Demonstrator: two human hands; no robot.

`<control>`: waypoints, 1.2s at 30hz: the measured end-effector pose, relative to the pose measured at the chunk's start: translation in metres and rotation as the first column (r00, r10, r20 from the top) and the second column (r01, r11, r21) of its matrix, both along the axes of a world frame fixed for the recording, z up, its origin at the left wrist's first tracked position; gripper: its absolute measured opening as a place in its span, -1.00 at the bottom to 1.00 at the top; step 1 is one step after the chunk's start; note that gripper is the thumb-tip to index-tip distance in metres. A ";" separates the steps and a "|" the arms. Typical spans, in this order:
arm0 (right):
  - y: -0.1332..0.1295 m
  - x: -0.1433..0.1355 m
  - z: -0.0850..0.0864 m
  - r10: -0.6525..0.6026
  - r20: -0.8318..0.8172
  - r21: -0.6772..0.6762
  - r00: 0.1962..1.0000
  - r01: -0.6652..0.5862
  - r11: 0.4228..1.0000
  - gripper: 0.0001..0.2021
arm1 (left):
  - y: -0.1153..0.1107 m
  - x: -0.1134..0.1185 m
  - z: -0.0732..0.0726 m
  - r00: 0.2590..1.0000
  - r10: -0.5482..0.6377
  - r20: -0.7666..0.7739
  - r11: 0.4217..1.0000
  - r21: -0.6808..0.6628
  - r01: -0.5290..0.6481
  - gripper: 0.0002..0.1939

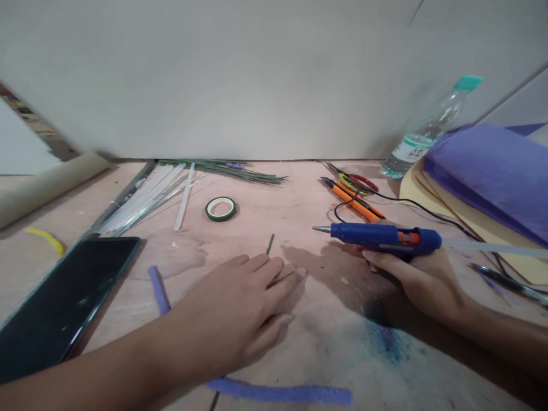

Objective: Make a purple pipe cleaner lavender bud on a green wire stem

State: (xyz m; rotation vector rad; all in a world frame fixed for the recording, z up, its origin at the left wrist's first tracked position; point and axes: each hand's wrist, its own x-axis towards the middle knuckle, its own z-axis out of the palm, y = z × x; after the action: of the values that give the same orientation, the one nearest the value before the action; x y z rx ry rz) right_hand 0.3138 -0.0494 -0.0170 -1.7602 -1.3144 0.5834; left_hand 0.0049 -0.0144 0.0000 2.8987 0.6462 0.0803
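Note:
My right hand [428, 285] is closed around a blue hot glue gun [368, 237]. Its metal nozzle points left, and a clear glue stick [492, 246] extends from its back. My left hand [244, 305] lies palm down on the table, thumb and index finger apart. A thin green stem [270, 244] pokes out beyond its fingers; the part under the hand is hidden. Near my left wrist lies a short purple strip [158, 290], partly covered by the forearm. A longer purple strip [291, 393] lies at the near edge, crossing a dark green stem end.
Behind are a green tape roll [221, 209], glue sticks [145, 197] and green wires [222, 169]. A phone [72, 302] lies left. Right are an orange cutter [353, 200], scissors [357, 183], a tilted bottle [428, 131], purple sheets [492, 165], a pen [509, 279] and the gun's cord.

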 end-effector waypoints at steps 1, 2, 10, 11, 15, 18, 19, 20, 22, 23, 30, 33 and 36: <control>0.000 -0.001 0.001 -0.002 -0.004 -0.007 1.000 0.002 1.000 -0.81 | -0.001 0.000 -0.001 1.000 0.002 0.005 1.000 0.024 -0.002 -0.56; 0.000 -0.002 0.001 -0.002 -0.009 -0.014 1.000 0.002 1.000 -0.79 | -0.001 0.000 -0.002 1.000 0.000 0.016 0.999 0.046 0.000 -0.59; 0.000 0.003 -0.006 0.050 -0.075 -0.062 0.996 -0.055 0.997 -0.78 | -0.001 0.000 -0.008 0.987 -0.092 0.135 0.977 0.206 0.063 -0.67; 0.000 0.004 -0.006 0.059 -0.086 -0.068 0.995 -0.065 0.996 -0.77 | -0.001 -0.001 -0.008 0.985 -0.099 0.145 0.976 0.209 0.067 -0.68; 0.001 0.002 -0.004 0.052 -0.048 -0.034 0.997 -0.053 0.998 -0.81 | -0.003 -0.001 -0.007 0.973 -0.121 0.196 0.973 0.216 0.078 -0.71; 0.001 -0.001 0.000 0.045 -0.033 -0.015 0.998 -0.045 0.999 -0.84 | -0.004 -0.001 -0.004 0.964 -0.128 0.232 0.970 0.232 0.073 -0.72; 0.001 -0.002 0.001 0.047 -0.037 -0.015 0.998 -0.048 0.999 -0.84 | -0.004 -0.001 -0.003 0.963 -0.127 0.236 0.970 0.234 0.071 -0.70; 0.001 -0.002 0.001 0.050 -0.043 -0.017 0.998 -0.051 0.999 -0.84 | -0.004 -0.002 -0.003 0.963 -0.127 0.237 0.969 0.237 0.069 -0.68; 0.000 -0.002 0.001 0.056 -0.057 -0.018 0.997 -0.057 0.998 -0.86 | -0.003 -0.003 -0.002 0.964 -0.127 0.234 0.966 0.251 0.067 -0.63; 0.000 -0.002 0.001 0.060 -0.064 -0.013 0.996 -0.061 0.998 -0.86 | -0.003 -0.004 -0.001 0.964 -0.128 0.232 0.964 0.259 0.066 -0.62; 0.001 0.000 0.001 0.055 -0.030 -0.022 0.998 -0.056 0.998 -0.84 | -0.002 -0.004 0.002 0.963 -0.148 0.225 0.955 0.287 0.080 -0.68; 0.001 -0.001 0.001 0.041 -0.048 -0.045 0.998 -0.043 0.998 -0.81 | -0.002 -0.001 0.003 0.977 -0.125 0.170 0.959 0.272 0.076 -0.66; 0.001 -0.001 0.001 0.044 -0.059 -0.052 0.997 -0.047 0.997 -0.80 | -0.003 0.000 0.003 0.994 -0.088 0.070 0.967 0.244 0.069 -0.64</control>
State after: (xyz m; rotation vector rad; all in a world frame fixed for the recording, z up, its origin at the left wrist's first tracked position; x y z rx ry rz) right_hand 0.3126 -0.0489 -0.0161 -1.7473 -1.3130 0.6962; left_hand 0.0053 -0.0169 0.0033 3.1303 0.5409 0.2830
